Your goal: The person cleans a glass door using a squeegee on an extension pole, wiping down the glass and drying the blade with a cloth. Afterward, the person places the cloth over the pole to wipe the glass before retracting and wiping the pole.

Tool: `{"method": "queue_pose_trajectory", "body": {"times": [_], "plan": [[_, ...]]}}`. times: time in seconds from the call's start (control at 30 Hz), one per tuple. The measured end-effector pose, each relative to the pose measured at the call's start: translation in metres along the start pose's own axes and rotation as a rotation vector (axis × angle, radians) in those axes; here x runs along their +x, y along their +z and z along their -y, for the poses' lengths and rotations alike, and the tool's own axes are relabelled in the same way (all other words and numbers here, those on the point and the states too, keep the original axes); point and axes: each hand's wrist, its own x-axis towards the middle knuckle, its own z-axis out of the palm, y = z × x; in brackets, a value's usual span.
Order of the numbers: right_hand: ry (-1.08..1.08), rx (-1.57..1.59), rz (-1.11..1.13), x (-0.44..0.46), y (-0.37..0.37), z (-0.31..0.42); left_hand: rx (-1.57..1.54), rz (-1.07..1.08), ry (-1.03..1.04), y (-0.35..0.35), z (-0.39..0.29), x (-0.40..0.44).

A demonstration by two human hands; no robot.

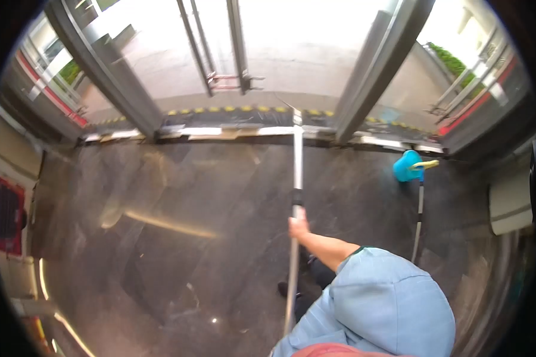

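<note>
My right hand (299, 225) is wrapped round a long silver pole (298, 157), just below a black joint on it. The pole runs from the bottom of the view up to the glass doors, its far end over the door sill. A thin dark piece shows at that tip, too small to name. The lower end passes down beside my light blue sleeve (393, 291) and out of sight. My left hand is not in view. Off to the right stands a turquoise bucket (405, 166), with a yellow-headed tool (424, 165) on a second pole against it.
Glass doors with grey frames (378, 71) and handle bars (238, 47) span the front. A yellow-and-black striped strip (250, 110) runs along the threshold. The dark floor (161, 196) has light reflections. A pale cylindrical object (510, 207) stands at the right edge.
</note>
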Motion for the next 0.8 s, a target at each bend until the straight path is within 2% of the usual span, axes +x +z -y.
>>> {"method": "queue_pose_trajectory", "body": {"times": [0.03,0.07,0.13,0.2,0.3,0.37,0.43,0.47,0.5,0.57,0.6,0.63,0.67,0.7,0.73,0.77,0.8], "plan": [[0.027,-0.027,0.025,-0.054,0.001,0.017,-0.012,-0.030,-0.047,-0.006,0.011,-0.010],[-0.049,-0.252,-0.293,-0.141,0.026,0.057,-0.040,-0.026,-0.096,0.006,0.020,-0.030],[-0.007,-0.062,-0.087,-0.179,0.021,0.052,-0.049,-0.009,-0.129,0.005,0.033,-0.042],[-0.041,0.056,-0.037,-0.228,0.030,0.064,-0.052,-0.002,-0.107,-0.001,0.040,-0.024],[-0.112,0.049,0.057,-0.281,0.028,0.081,-0.068,-0.054,-0.102,-0.014,0.044,-0.018],[-0.071,0.026,0.218,-0.325,0.027,0.102,-0.075,-0.089,-0.110,-0.025,0.053,-0.021],[-0.102,-0.031,0.268,-0.357,0.023,0.116,-0.088,-0.112,-0.123,-0.022,0.069,-0.023],[-0.120,-0.088,0.309,-0.370,0.023,0.116,0.331,-0.046,0.054,-0.064,-0.088,-0.039],[-0.118,-0.084,0.319,-0.380,0.024,0.111,0.212,-0.187,0.256,-0.069,-0.111,-0.008],[-0.250,-0.208,0.430,-0.395,0.024,0.104,-0.011,-0.182,0.512,-0.104,-0.233,0.026],[-0.248,-0.206,0.436,-0.400,0.025,0.098,-0.101,-0.167,0.574,-0.113,-0.293,0.031],[-0.303,-0.341,0.489,-0.403,0.026,0.091,-0.210,-0.180,0.690,-0.114,-0.342,0.040],[-0.362,-0.480,0.540,-0.403,0.028,0.088,-0.061,-0.203,0.786,-0.114,-0.385,0.049],[-0.261,-0.442,0.610,-0.403,0.031,0.084,0.025,-0.265,0.900,-0.109,-0.431,0.050],[-0.260,-0.443,0.615,-0.403,0.032,0.081,0.113,-0.326,1.009,-0.101,-0.465,0.047],[-0.301,-0.342,0.735,-0.404,0.032,0.080,0.114,-0.327,1.004,-0.092,-0.484,0.047],[-0.347,-0.238,0.852,-0.403,0.032,0.083,-0.015,-0.119,0.794,-0.086,-0.502,0.048]]}}
